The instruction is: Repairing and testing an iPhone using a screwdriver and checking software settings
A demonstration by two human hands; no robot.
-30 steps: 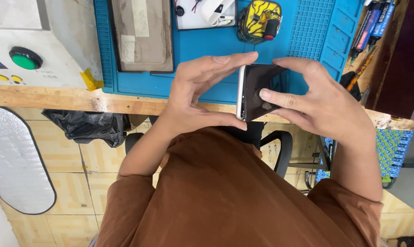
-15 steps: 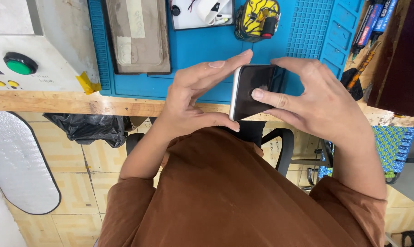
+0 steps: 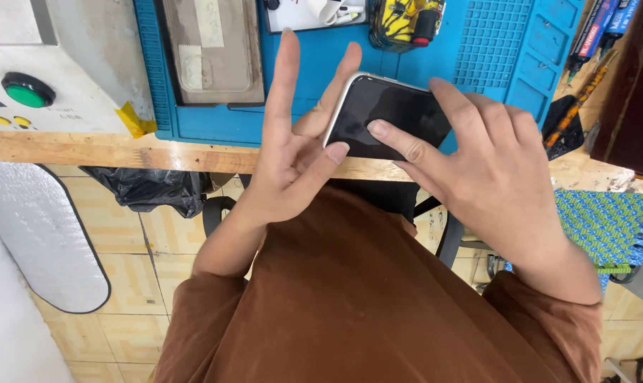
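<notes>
A black smartphone point(image 3: 396, 110) with a silver frame is held flat, screen up, over the front edge of the wooden bench point(image 3: 87, 150). My left hand point(image 3: 293, 152) grips its left edge with thumb and middle finger, while the index finger points up. My right hand point(image 3: 481, 167) lies on the right part of the phone, thumb pressing the dark screen and fingers wrapped over the far right edge. Both arms wear brown sleeves.
A blue work mat point(image 3: 506, 67) covers the bench, with a brown flat pad point(image 3: 211, 50), a yellow-black tool point(image 3: 407, 20) and a white tray point(image 3: 314, 13) on it. A white machine with a green button point(image 3: 27, 91) stands left. Pens point(image 3: 602, 32) lie right.
The phone has turned from edge-on to flat with its screen facing up. My left index finger has straightened upward and my right thumb has come onto the screen.
</notes>
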